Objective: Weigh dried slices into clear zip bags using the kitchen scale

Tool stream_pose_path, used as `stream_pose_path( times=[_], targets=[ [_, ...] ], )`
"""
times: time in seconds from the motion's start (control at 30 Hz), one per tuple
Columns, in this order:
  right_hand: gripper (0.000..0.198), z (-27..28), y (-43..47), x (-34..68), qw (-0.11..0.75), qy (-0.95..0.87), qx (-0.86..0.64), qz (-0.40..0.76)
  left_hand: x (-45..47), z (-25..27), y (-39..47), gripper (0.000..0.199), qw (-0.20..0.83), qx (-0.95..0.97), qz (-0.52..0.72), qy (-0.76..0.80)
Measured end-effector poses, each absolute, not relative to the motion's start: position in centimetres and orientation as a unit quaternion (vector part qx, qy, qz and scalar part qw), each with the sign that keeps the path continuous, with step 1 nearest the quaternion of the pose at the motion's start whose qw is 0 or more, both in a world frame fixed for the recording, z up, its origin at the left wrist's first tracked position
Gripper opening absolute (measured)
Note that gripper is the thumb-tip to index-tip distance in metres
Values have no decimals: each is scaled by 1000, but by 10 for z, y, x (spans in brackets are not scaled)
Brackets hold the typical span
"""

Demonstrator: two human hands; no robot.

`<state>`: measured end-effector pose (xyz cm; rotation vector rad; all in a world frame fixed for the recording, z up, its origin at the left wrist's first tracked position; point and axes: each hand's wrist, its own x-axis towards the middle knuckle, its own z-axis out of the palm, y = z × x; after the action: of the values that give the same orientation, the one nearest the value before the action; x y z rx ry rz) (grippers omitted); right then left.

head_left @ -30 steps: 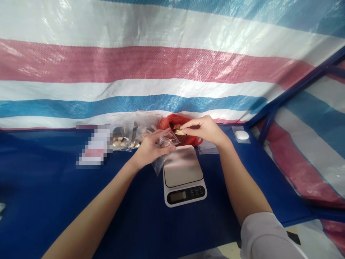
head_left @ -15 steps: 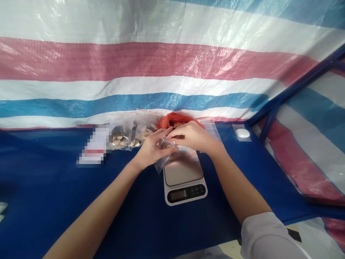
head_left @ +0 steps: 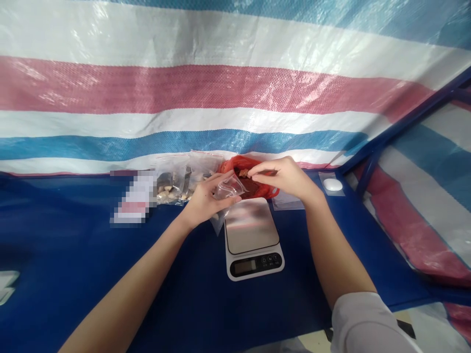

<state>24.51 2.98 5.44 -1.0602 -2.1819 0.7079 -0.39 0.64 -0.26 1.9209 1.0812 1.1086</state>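
Front and centre for us sits the digital kitchen scale (head_left: pixel 253 233). At its ten o'clock, our left hand (head_left: pixel 206 200) is clamped on a clear plastic bag (head_left: pixel 227 190). At one o'clock, our right hand (head_left: pixel 286 177) has its fingertips pinched close, right by a brown piece (head_left: pixel 243 173) at the mouth of the red plastic bag (head_left: pixel 238 162), twelve o'clock; whether they grip it, we can't tell. Filled clear bags (head_left: pixel 170 189) lie farther out at ten.

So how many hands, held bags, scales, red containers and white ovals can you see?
Bare hands, left hand and right hand: 2
Clear plastic bag, held: 1
White rectangular scale: 1
Red plastic container: 1
White oval object: 1
Total: 6
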Motion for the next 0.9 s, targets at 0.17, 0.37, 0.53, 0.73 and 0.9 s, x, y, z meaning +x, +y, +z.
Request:
stream_pose_path(
  times=[0.17, 0.37, 0.53, 0.73, 0.9],
  targets=[
    [21, 45, 44, 272, 270, -811, -469, 223, -8, 2, 7, 70, 357, 719, 430, 413],
    [25, 30, 52, 266, 199, -824, -502, 174, -11, 6, 8, 66, 355, 716, 437, 412],
    [33, 15, 57, 243, 114, -854, -489, 132, -14, 8, 8, 66, 361, 715, 433, 414],
    [36, 2, 65, 222, 112, -856, -491, 111, -16, 15, 7, 68, 357, 710, 432, 427],
    [30, -1, 69, 212, 107, -842, -518, 110, -18, 14, 8, 72, 370, 701, 424, 438]
  ],
)
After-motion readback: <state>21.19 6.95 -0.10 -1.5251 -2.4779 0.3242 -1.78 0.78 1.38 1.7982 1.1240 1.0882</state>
